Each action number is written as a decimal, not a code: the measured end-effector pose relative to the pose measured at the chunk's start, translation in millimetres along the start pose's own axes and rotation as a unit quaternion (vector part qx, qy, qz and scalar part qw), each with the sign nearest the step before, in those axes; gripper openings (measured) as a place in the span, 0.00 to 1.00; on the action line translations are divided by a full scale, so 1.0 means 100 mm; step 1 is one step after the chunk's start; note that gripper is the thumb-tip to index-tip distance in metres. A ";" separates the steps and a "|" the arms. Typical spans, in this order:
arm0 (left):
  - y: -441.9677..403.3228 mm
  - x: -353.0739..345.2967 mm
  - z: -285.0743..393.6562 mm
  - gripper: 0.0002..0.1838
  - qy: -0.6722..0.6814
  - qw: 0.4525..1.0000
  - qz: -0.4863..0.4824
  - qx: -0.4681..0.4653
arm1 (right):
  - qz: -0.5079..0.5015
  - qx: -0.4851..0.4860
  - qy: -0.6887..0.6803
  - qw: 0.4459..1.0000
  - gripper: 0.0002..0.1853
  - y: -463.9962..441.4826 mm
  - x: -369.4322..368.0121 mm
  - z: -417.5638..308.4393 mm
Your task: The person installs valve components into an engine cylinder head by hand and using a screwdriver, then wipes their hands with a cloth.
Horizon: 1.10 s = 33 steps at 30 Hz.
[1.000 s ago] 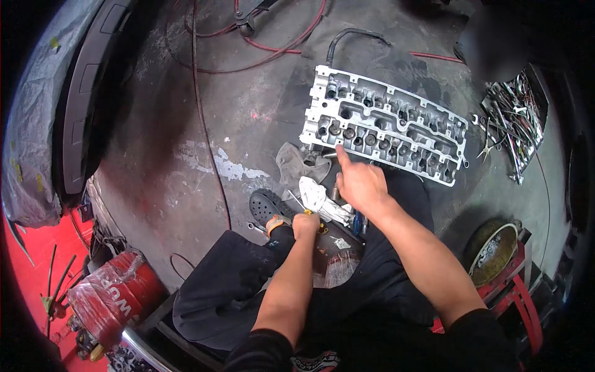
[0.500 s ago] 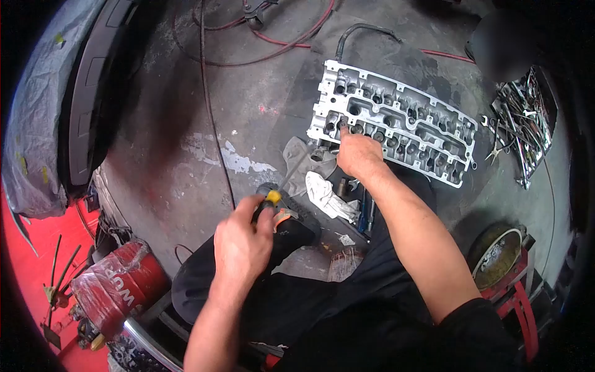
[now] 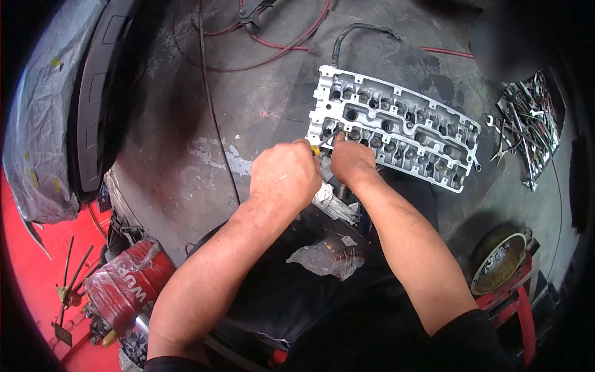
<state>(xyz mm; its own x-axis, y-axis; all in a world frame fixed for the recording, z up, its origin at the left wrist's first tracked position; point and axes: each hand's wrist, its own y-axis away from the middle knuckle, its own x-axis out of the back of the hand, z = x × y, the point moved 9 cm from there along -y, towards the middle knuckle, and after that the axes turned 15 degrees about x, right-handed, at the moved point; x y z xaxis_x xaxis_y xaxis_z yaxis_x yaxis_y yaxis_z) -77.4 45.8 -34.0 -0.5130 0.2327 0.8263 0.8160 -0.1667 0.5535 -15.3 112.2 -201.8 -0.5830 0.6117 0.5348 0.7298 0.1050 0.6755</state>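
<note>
A silver cylinder head [image 3: 396, 127] lies on the floor in front of me, its rows of bores facing up. My left hand [image 3: 285, 173] is wrapped around the screwdriver [image 3: 316, 150], whose yellow handle end shows past my fist. Its shaft reaches the near left bores of the cylinder head. My right hand [image 3: 353, 160] rests at the near edge, fingers curled, with the index fingertip at a bore close to the screwdriver tip. What those fingers hold, if anything, is hidden. Below the hands lies a white rag [image 3: 334, 206], partly covered by my left hand.
A pile of wrenches [image 3: 527, 124] lies on the right. A round pan [image 3: 499, 263] rests on a red stand [image 3: 517, 310]. A red drum [image 3: 133, 282] wrapped in plastic stands at lower left. A red hose [image 3: 291, 46] and a dark cable [image 3: 214, 124] cross the floor.
My left hand has moved up and right with the screwdriver, bringing its tip to the bores. My right hand stays at nearly the same bore. The view has shifted slightly.
</note>
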 end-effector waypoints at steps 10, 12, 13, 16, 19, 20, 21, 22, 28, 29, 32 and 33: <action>-0.01 0.04 0.36 0.10 -0.053 0.998 -0.031 -0.031 | -0.048 0.014 -0.007 0.999 0.38 -0.04 -0.05 -0.07; -0.07 0.07 0.43 0.10 -0.065 0.996 -0.055 -0.028 | -0.035 0.016 -0.041 0.998 0.40 -0.11 -0.16 -0.05; -0.09 0.06 0.45 0.10 -0.076 0.994 -0.077 -0.026 | -0.038 0.018 -0.084 0.996 0.40 -0.14 -0.23 -0.03; -0.13 0.04 0.47 0.11 -0.074 0.994 -0.074 -0.039 | -0.016 0.031 -0.086 0.996 0.38 -0.23 -0.30 0.02; -0.14 0.04 0.44 0.11 -0.081 0.994 -0.066 -0.045 | -0.035 0.039 -0.076 0.996 0.35 -0.20 -0.24 -0.04; -0.16 0.04 0.43 0.11 -0.082 0.993 -0.067 -0.044 | -0.049 0.026 -0.084 0.995 0.35 -0.22 -0.25 -0.01; -0.17 0.04 0.42 0.11 -0.086 0.993 -0.067 -0.042 | -0.052 0.027 -0.087 0.995 0.35 -0.24 -0.27 -0.01; -0.17 0.05 0.42 0.10 -0.090 0.993 -0.065 -0.040 | -0.047 0.016 -0.106 0.993 0.35 -0.26 -0.28 0.02; -0.14 0.05 0.40 0.10 -0.092 0.993 -0.052 -0.045 | -0.047 0.032 -0.087 0.995 0.31 -0.23 -0.21 -0.02; -0.13 0.05 0.40 0.10 -0.094 0.993 -0.051 -0.045 | -0.058 0.027 -0.080 0.995 0.29 -0.22 -0.21 -0.02; -0.15 0.06 0.43 0.10 -0.092 0.993 -0.058 -0.046 | -0.021 -0.003 -0.122 0.992 0.26 -0.22 -0.23 0.03; -0.14 0.05 0.45 0.10 -0.095 0.993 -0.059 -0.049 | -0.013 -0.010 -0.155 0.988 0.23 -0.26 -0.29 0.08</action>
<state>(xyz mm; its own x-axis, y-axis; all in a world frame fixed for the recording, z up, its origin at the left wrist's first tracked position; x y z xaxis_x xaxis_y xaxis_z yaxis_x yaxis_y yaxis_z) -79.6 92.3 -42.3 -0.5357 0.4309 0.7262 0.7191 -0.2181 0.6598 -14.5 97.6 -239.1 -0.4619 0.8199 0.3382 0.7069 0.1101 0.6987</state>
